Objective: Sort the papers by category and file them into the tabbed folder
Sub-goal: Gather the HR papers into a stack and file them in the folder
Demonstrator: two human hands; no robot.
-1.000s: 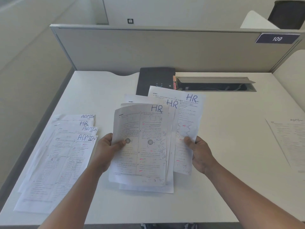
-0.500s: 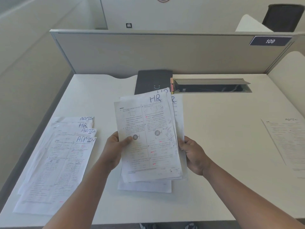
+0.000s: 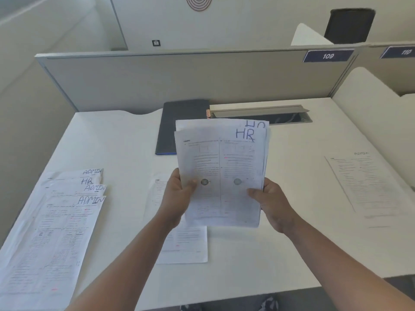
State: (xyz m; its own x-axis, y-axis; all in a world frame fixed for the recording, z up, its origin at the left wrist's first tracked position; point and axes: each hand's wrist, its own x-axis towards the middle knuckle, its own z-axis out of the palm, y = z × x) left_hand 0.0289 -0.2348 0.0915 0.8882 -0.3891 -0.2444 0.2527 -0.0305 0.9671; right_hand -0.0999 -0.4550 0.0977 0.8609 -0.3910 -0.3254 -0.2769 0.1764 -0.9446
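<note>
I hold a squared-up stack of HR papers [image 3: 221,167] upright above the middle of the desk. My left hand [image 3: 177,194] grips its lower left edge, thumb on the front sheet. My right hand [image 3: 271,203] grips the lower right edge the same way. One sheet [image 3: 182,243] lies flat on the desk under the stack. The dark tabbed folder [image 3: 177,124] lies closed at the back of the desk, partly hidden behind the held stack. A fanned pile marked ADMIN and HR [image 3: 56,225] lies at the left.
A single ADMIN sheet [image 3: 363,185] lies at the right side of the white desk [image 3: 269,254]. A cable slot with a raised lid [image 3: 260,113] runs along the back, before the grey partition [image 3: 179,79].
The spread HR sheets have been gathered into one aligned stack and lifted up off the desk. One sheet has stayed behind on the desk.
</note>
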